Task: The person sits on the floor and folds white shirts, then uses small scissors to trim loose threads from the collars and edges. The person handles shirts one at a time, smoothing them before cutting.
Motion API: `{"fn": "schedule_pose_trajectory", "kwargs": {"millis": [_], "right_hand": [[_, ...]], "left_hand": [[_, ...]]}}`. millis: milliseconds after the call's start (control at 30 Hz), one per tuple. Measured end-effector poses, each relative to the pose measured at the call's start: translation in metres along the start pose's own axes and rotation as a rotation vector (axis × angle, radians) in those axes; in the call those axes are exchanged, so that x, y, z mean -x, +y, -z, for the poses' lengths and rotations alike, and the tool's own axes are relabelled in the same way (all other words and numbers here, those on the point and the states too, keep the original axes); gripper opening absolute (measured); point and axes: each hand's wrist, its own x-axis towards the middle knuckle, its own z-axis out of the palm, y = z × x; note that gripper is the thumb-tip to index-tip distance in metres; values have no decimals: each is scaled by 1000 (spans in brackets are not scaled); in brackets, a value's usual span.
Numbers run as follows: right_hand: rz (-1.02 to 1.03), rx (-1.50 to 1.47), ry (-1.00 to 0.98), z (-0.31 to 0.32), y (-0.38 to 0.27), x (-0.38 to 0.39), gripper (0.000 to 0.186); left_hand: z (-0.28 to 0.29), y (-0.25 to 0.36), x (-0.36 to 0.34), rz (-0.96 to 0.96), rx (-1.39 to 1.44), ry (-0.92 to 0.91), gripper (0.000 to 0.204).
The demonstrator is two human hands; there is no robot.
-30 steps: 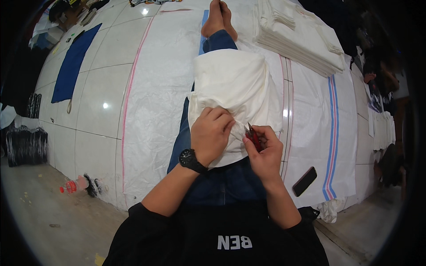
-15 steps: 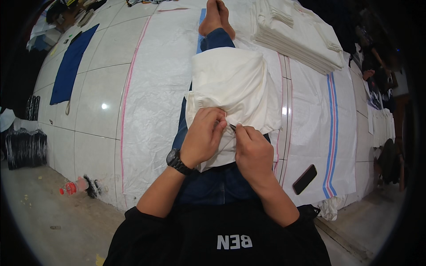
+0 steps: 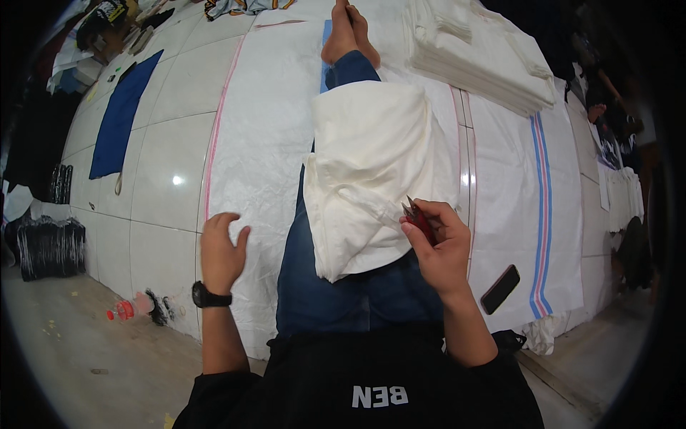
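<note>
A white cloth (image 3: 368, 143) lies bunched across my jeans-covered legs (image 3: 321, 300), with creases and folds near its lower part. My right hand (image 3: 439, 243) grips small red thread snips (image 3: 421, 225) at the cloth's right side, with the metal tips pointing up and toward the left. My left hand (image 3: 223, 250), with a black watch at the wrist, is off the cloth to the left, over the white woven sheet (image 3: 250, 143); its fingers are apart and curved, with nothing in them.
A stack of folded white cloth (image 3: 482, 57) sits at upper right. A phone (image 3: 500, 289) lies on the right sheet. On the tiled floor at left are a blue cloth (image 3: 125, 114), a plastic bottle (image 3: 128, 309) and black wrapped bundles (image 3: 51, 247). Other items and a person's parts line the right edge.
My left hand has let go of the white cloth and moved out to the left. My right hand, still holding the snips, has shifted to the right, uncovering the cloth's creased fold.
</note>
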Motion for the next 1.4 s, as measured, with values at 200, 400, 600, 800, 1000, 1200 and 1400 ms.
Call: {"fn": "schedule_pose_trajectory", "kwargs": {"millis": [200, 400, 600, 800, 1000, 1200, 1400], "right_hand": [[-29, 94, -12, -7, 4, -2, 27], [146, 468, -79, -5, -7, 4, 29], [380, 807, -110, -17, -8, 5, 27], [435, 922, -132, -21, -8, 3, 26], [153, 425, -53, -8, -11, 4, 31], [-26, -107, -29, -18, -7, -7, 26], [-226, -224, -63, -17, 7, -16, 24]], "left_hand": [[-43, 110, -27, -473, 472, 80, 26], [-60, 141, -50, -543, 534, 35, 19], [-56, 132, -49, -513, 576, -64, 10], [-56, 120, -43, -463, 618, 19, 10], [-2, -9, -7, 7, -60, -189, 18], [-21, 0, 24, 60, 342, 87, 26], [-65, 146, -22, -204, 493, 230, 29]]}}
